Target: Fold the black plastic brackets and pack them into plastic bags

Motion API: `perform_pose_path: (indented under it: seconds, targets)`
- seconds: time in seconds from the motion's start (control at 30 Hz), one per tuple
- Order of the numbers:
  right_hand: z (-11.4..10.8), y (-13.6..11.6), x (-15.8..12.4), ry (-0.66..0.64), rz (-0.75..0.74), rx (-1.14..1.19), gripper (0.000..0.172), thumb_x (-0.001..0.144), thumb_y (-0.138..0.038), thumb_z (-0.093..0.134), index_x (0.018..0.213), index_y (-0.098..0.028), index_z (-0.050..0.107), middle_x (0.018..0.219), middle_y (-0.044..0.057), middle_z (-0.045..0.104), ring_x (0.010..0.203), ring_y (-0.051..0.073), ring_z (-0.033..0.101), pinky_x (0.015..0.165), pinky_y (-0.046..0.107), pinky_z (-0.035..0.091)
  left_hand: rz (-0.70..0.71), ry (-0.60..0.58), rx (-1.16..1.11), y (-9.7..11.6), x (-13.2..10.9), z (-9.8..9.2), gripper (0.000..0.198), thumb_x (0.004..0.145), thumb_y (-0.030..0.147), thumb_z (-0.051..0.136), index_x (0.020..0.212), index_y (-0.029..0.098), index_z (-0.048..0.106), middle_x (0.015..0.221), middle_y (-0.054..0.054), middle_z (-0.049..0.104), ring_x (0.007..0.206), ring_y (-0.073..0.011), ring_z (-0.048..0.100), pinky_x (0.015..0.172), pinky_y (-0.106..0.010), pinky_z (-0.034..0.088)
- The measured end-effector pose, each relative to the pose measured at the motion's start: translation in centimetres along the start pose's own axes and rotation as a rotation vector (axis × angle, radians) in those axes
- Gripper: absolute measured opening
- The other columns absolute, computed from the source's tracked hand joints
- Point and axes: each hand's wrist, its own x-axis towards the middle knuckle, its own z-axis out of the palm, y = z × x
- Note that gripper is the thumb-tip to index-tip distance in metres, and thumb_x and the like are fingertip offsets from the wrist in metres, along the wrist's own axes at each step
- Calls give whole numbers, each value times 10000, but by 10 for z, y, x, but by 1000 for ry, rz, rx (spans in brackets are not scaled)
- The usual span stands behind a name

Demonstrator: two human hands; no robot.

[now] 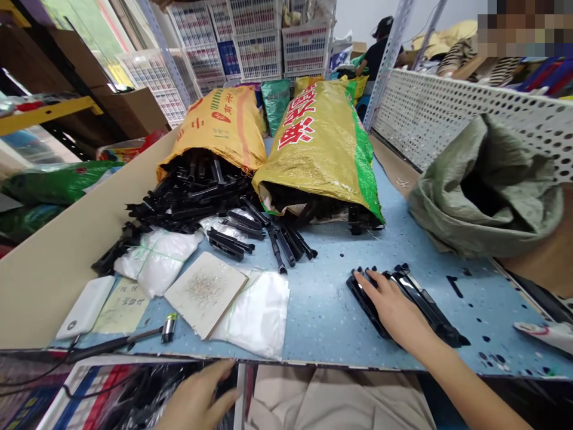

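My right hand (390,306) lies flat, fingers stretched out, on a row of black plastic parts (421,301) lined up on the blue table (322,304). My left hand (201,397) is below the table's front edge, fingers spread and holding nothing, over dark items under the table. Two yellow sacks lie on the table's far half: the left sack (221,125) spills a heap of black plastic parts (188,197), and the right sack (320,140) has more at its mouth.
White plastic bags (156,257), a beige tile (206,291), a white power bank (86,306) and a screwdriver (116,341) lie front left. A grey-green sack (487,191) sits at right beside a perforated white panel (447,110). Crates are stacked behind; a person stands far back.
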Motion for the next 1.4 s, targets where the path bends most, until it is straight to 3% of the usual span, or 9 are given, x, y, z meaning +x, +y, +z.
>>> perform_pose_path:
  seconds: [0.07, 0.2, 0.33, 0.47, 0.67, 0.83, 1.0, 1.2, 1.4]
  targets:
    - [2, -8, 11, -30, -164, -41, 891, 659, 119, 356, 1427, -332, 382, 1433, 137, 441, 1036, 287, 621, 623, 298, 528, 65, 89, 16, 24, 35, 28, 229, 854, 328, 479, 921, 207, 661, 825, -62, 716, 716, -212, 668, 717, -314, 539]
    - [-8, -26, 32, -2, -552, -22, 849, 737, 86, 406, 1411, -429, 360, 1515, 74, 352, 921, 212, 637, 658, 295, 512, 130, 379, 175, 51, 84, 60, 156, 834, 280, 512, 842, 158, 609, 934, -134, 631, 873, -283, 608, 750, -404, 502]
    - [-12, -31, 38, 20, -841, -13, 695, 836, -14, 466, 1401, -409, 377, 1535, 82, 321, 881, 189, 603, 713, 338, 497, 176, 240, -83, 38, 95, 55, 196, 843, 192, 448, 726, 190, 606, 859, -77, 621, 785, -206, 605, 738, -337, 473]
    - [-8, -33, 41, -42, -943, -59, 495, 829, -77, 529, 1261, -320, 538, 1471, 106, 417, 930, 238, 592, 671, 339, 493, 5, 245, -396, 23, 97, 43, 182, 699, 273, 615, 567, 200, 513, 632, 14, 535, 624, -155, 534, 609, -269, 423]
    - [-11, -18, 70, -103, -674, -87, 365, 778, 14, 491, 1006, -219, 657, 1254, 115, 581, 928, 234, 588, 694, 313, 470, -76, 174, -562, 26, 100, 37, 229, 677, 387, 628, 589, 180, 583, 600, 13, 557, 578, -134, 498, 556, -244, 382]
    - [-14, -1, 74, -303, -581, 191, 154, 828, -140, 529, 878, -199, 662, 892, 80, 634, 871, 237, 591, 759, 346, 465, -131, 210, -560, 28, 100, 40, 234, 619, 337, 684, 540, 188, 522, 523, 42, 505, 524, -118, 446, 535, -239, 339]
    - [-22, -17, 49, -597, -152, 992, 276, 901, -389, 478, 952, -181, 652, 881, 63, 650, 774, 189, 622, 709, 315, 497, -135, 181, -605, 26, 104, 42, 208, 687, 351, 609, 571, 184, 564, 537, 32, 540, 528, -128, 483, 538, -241, 356]
    - [14, -97, -15, -1106, 361, 2019, 406, 798, -437, 664, 1006, -89, 647, 722, 73, 671, 516, 106, 605, 454, 180, 450, -141, 217, -678, 23, 106, 47, 103, 638, 225, 598, 665, 193, 504, 555, 51, 542, 508, -109, 499, 515, -215, 365]
    - [30, -119, -44, -1069, 665, 2367, 282, 836, -359, 687, 973, -113, 697, 721, 52, 687, 572, 76, 609, 542, 143, 493, -155, 265, -729, 11, 101, 51, 264, 595, 245, 686, 687, 204, 441, 589, 67, 541, 511, -95, 491, 534, -211, 385]
